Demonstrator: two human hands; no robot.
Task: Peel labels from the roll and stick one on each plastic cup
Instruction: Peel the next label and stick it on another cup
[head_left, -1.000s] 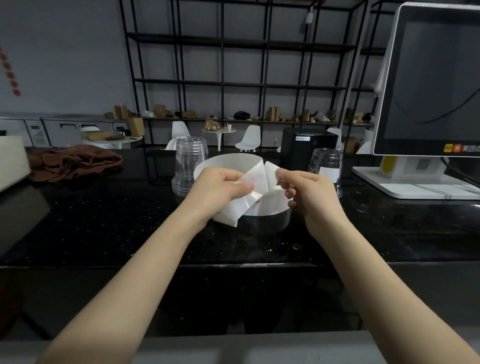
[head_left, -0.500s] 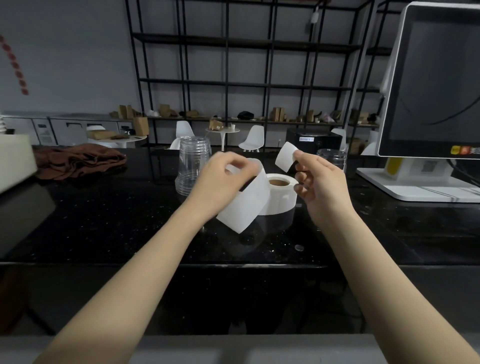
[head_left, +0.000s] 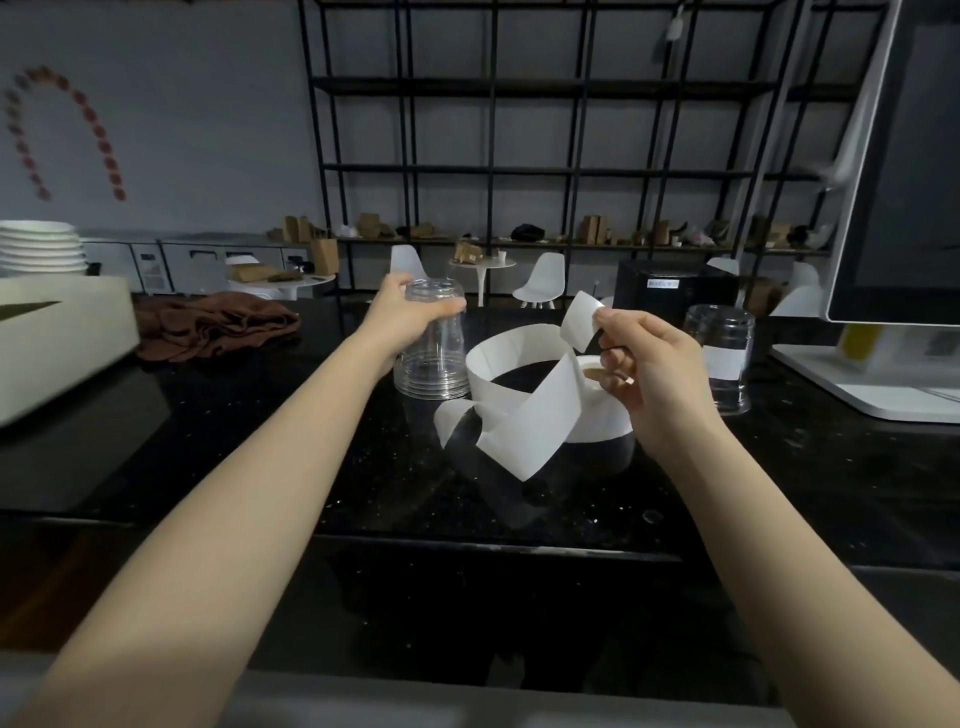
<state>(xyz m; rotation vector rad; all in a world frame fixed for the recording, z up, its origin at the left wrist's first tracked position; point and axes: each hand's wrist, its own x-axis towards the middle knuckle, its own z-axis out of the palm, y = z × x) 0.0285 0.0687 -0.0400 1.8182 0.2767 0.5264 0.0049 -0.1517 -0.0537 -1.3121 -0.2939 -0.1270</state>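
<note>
A stack of clear plastic cups (head_left: 431, 358) stands upside down on the black counter (head_left: 260, 441). My left hand (head_left: 402, 312) grips the top cup of that stack. My right hand (head_left: 644, 374) pinches a peeled white label (head_left: 579, 318) between thumb and fingers, held up above the label roll (head_left: 597, 415). A long curl of white backing strip (head_left: 524, 410) loops loose from the roll across the counter. Another upside-down clear cup (head_left: 722, 358) with a white label on its side stands to the right.
A white touchscreen terminal (head_left: 904, 208) on its base fills the right side. A brown cloth (head_left: 218, 325) lies at the back left, next to a pale box (head_left: 57, 348) with stacked white plates (head_left: 39, 247) behind it. A black box (head_left: 670, 296) stands behind the roll.
My left hand let go of the backing strip and reached to the cup stack, closing on the top cup. The strip dropped onto the counter. My right hand still holds the peeled label.
</note>
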